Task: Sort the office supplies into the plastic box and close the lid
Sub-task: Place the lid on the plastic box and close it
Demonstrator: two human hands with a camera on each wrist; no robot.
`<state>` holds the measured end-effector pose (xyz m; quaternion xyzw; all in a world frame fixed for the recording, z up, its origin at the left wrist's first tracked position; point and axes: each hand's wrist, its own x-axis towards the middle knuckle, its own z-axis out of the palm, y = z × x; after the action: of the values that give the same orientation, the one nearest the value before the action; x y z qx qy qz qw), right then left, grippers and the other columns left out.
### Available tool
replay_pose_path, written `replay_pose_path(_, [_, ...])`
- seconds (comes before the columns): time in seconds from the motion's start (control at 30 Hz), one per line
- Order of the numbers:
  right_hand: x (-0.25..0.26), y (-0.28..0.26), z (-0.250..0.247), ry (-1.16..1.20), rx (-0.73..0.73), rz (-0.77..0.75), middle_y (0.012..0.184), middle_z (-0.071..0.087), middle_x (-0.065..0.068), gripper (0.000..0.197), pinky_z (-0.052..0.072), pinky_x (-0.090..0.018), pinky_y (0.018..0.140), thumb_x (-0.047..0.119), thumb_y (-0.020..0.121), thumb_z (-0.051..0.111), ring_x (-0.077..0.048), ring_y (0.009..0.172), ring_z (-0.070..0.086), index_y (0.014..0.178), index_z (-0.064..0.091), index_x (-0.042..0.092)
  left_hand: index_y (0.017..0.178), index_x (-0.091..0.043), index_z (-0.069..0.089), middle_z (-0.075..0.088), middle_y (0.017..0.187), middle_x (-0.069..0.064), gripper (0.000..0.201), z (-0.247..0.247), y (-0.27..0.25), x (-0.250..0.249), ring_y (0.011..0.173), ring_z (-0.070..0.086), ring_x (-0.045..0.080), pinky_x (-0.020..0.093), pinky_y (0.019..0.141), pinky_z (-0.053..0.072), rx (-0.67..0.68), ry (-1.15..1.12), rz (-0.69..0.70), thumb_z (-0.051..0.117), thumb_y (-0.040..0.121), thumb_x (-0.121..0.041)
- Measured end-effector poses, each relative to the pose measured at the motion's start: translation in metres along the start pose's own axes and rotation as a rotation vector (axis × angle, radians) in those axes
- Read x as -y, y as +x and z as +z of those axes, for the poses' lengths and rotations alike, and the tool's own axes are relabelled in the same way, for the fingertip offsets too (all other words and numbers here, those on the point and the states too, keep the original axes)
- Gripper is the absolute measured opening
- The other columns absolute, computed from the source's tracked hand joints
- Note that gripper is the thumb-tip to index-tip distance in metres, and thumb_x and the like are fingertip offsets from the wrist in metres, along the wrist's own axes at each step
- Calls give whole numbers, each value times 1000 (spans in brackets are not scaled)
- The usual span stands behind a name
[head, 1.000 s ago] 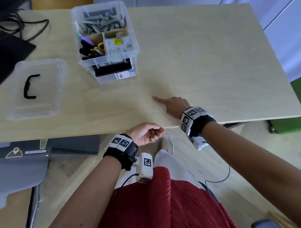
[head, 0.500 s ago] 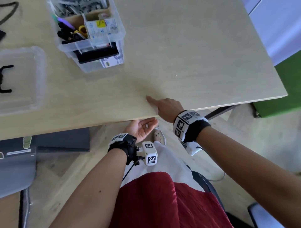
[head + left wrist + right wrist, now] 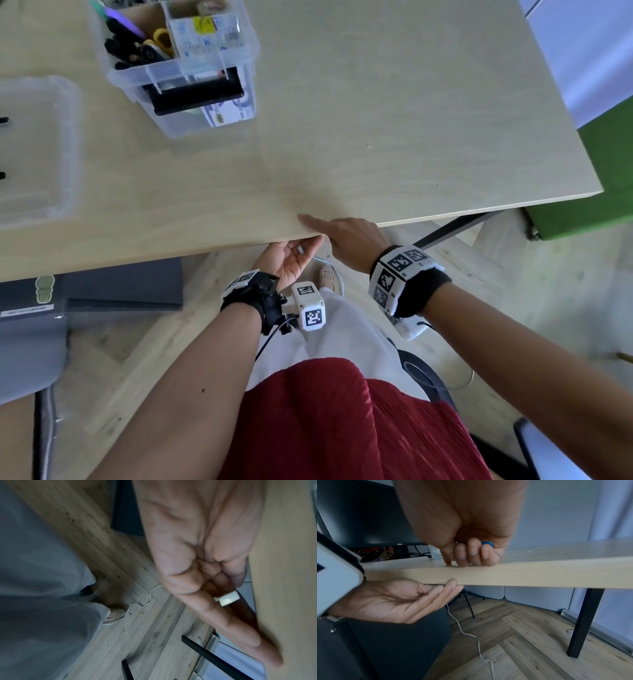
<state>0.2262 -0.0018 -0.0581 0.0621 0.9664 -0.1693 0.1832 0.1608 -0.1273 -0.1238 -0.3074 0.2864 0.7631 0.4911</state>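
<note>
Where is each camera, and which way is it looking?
Head: worn on the head, looks down at the table, plastic box and lid; both forearms, red top.
Left wrist: looks along the left hand, cupped under the table edge, a small white piece on its fingers; a leg and shoe.
Right wrist: looks along the right hand at the table edge.
Shared: the left hand and table show in all three.

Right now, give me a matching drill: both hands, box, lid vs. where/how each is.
1 left hand
2 right hand
3 plastic box
4 lid

A flat on the table, off the box
B palm up below the table edge, small metal piece on it
C open, supplies inside
D index finger on the tabletop, blue piece in curled fingers

Pairs: 1-B, 2-D, 3-C, 4-A
</note>
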Motion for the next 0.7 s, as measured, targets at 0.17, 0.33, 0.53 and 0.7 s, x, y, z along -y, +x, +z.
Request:
replay_pose_path(0.17, [4,3,6,128,23,40,122,63,-5,58,52,-38,80,9,93,29,-29,94,63,142,27,40,61,-4,58,59,48,4,48,-1,-4,-2,34,52,7,11,31,38,-99,456,-150,39,101,-23])
replay_pose_path(0.33, [15,16,-8,424,-85,132,116,65,-7,44,46,-25,84,5,93,32,-24,95,61,130,52,19,58,-18,31,32,38,-9,48,10,-26,-13,27,22,1,13,29,11,-21,1093,-336,37,99,-42])
replay_pose_path(0.53, [29,49,-65,809,-267,287,61,39,13,35,27,-13,50,-3,88,32,-1,54,34,95,64,11,58,-19,26,28,39,-12,46,47,-67,-58,30,19,0,14,33,8,118,1180,-237,34,99,-38])
replay_pose_path(0.7, [46,76,-125,1070,-225,318,58,35,-5,30,22,-18,41,-4,89,30,-14,48,30,72,51,11,59,-19,28,30,37,-9,44,91,-96,-124,27,22,1,14,29,10,22,839,186,35,100,-33])
